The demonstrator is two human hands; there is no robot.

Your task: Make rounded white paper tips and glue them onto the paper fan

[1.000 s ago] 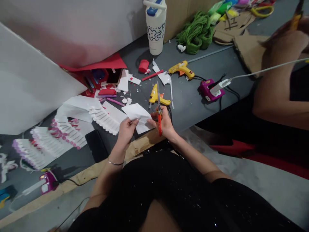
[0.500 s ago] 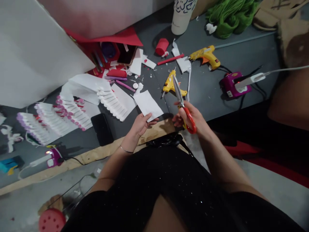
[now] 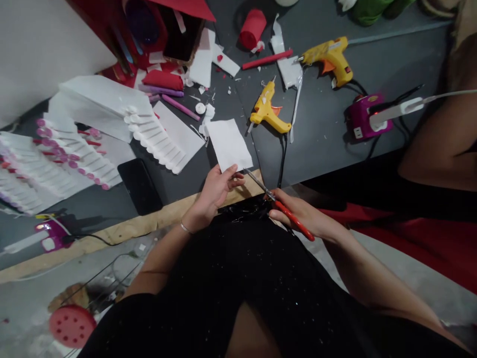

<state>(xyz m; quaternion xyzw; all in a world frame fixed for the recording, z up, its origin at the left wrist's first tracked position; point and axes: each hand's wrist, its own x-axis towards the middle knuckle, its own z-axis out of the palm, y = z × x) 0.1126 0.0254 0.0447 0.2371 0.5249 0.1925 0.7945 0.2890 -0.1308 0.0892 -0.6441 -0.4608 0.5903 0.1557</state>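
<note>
My left hand [image 3: 219, 191] pinches the lower edge of a white piece of paper [image 3: 230, 144] between thumb and fingers, just over the table's front edge. Red-handled scissors [image 3: 292, 217] are gripped in my right hand [image 3: 301, 211], their blades pointing up and left. The blade tips reach the paper's lower right corner, close to my left fingers; whether the paper lies between the blades is hard to make out. Beyond the paper lies a yellow glue gun [image 3: 267, 110] on the grey table.
A second yellow glue gun [image 3: 331, 57] lies by a purple power adapter [image 3: 367, 122]. On the left are a black phone [image 3: 140, 186] and a white paper stair model [image 3: 156, 134]. A red roll [image 3: 253, 29] stands at the back. Another person's arm [image 3: 439, 119] is at right.
The scissors have swung from pointing upward down to the left, onto the paper's lower corner. My left hand still holds the paper. The view has shifted closer over the table.
</note>
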